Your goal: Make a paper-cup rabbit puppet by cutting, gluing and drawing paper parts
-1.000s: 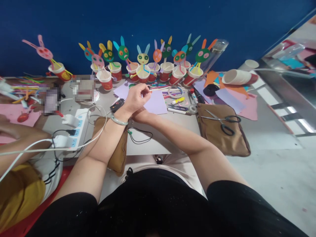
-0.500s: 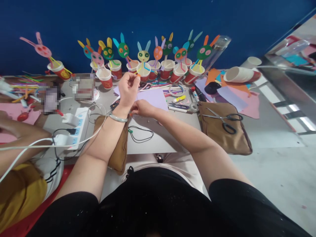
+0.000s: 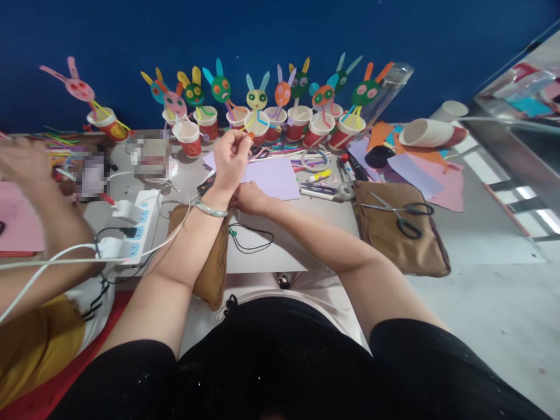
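The white plastic power strip [image 3: 142,224] lies well to the left of the pale purple paper sheet [image 3: 277,179], which is my landmark. At the left side of this sheet, the left hand [image 3: 230,158] is pinching a small orange piece [image 3: 251,135], perhaps of paper, between thumb and finger. By the sheet's lower left edge is the right hand [image 3: 250,198]; its fingertips are partly hidden, so I cannot tell their grasp. Right of the sheet, black-handled metal scissors [image 3: 399,212] rest on a brown fabric pouch [image 3: 400,248].
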Action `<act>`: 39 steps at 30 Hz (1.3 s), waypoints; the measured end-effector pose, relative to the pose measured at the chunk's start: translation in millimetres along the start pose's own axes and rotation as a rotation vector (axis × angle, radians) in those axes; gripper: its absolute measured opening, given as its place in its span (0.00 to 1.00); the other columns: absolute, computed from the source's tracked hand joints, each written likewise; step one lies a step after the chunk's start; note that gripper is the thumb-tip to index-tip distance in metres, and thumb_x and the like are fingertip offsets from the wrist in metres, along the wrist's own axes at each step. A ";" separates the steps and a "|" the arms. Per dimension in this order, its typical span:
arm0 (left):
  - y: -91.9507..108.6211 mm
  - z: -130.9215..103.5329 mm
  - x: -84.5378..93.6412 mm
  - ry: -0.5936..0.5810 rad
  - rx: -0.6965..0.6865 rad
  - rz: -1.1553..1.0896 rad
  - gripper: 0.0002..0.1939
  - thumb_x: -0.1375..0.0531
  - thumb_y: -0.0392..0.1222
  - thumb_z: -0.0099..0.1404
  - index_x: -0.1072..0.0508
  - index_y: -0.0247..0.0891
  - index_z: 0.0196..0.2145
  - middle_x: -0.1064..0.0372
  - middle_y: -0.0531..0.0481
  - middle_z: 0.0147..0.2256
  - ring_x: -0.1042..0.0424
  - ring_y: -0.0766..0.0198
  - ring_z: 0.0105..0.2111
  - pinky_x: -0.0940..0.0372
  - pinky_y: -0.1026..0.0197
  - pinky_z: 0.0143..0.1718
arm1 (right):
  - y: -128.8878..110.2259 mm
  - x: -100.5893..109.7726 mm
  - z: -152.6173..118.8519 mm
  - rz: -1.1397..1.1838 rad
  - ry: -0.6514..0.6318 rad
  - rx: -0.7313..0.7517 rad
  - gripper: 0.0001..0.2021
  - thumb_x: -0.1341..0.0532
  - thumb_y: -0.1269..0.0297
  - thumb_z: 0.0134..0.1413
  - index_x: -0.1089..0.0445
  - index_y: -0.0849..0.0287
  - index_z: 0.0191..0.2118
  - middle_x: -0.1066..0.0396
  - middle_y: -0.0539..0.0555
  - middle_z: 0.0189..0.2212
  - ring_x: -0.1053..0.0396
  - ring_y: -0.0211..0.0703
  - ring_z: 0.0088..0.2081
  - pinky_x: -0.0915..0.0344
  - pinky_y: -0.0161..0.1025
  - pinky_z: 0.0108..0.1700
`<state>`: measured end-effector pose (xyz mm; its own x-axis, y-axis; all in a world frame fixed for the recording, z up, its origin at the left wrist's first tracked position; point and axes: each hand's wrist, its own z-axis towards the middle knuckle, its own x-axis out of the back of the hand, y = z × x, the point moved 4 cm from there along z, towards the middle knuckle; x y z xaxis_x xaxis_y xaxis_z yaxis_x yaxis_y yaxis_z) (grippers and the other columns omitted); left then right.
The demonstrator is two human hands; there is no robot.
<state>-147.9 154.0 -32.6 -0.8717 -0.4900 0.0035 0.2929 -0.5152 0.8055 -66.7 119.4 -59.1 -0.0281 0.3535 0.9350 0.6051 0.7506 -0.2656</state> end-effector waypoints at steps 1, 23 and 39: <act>-1.1 -0.1 -0.1 -0.001 0.007 -0.006 0.21 0.38 0.62 0.69 0.28 0.41 0.33 0.29 0.52 0.28 0.27 0.66 0.26 0.33 0.63 0.28 | -0.8 0.0 -0.3 -0.005 0.005 0.005 0.14 0.42 0.66 0.67 0.23 0.63 0.52 0.20 0.64 0.50 0.25 0.57 0.54 0.40 0.48 0.58; -8.1 4.8 5.8 0.043 0.030 -0.005 0.21 0.37 0.63 0.68 0.27 0.41 0.33 0.28 0.50 0.30 0.23 0.62 0.33 0.33 0.63 0.29 | 16.3 9.9 -4.2 0.031 -0.041 0.093 0.09 0.34 0.69 0.57 0.18 0.59 0.43 0.17 0.56 0.43 0.23 0.51 0.48 0.37 0.40 0.51; -7.7 4.5 2.6 0.002 0.059 -0.005 0.25 0.36 0.69 0.63 0.26 0.43 0.30 0.30 0.51 0.28 0.24 0.62 0.32 0.33 0.62 0.29 | 36.8 17.0 -22.1 0.321 0.197 0.112 0.05 0.36 0.73 0.54 0.22 0.65 0.36 0.21 0.55 0.31 0.28 0.40 0.33 0.38 0.36 0.41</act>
<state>-154.3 159.8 -36.1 -0.8726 -0.4884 -0.0018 0.2644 -0.4755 0.8390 -27.4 140.8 -47.7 0.3085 0.4747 0.8243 0.4670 0.6794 -0.5660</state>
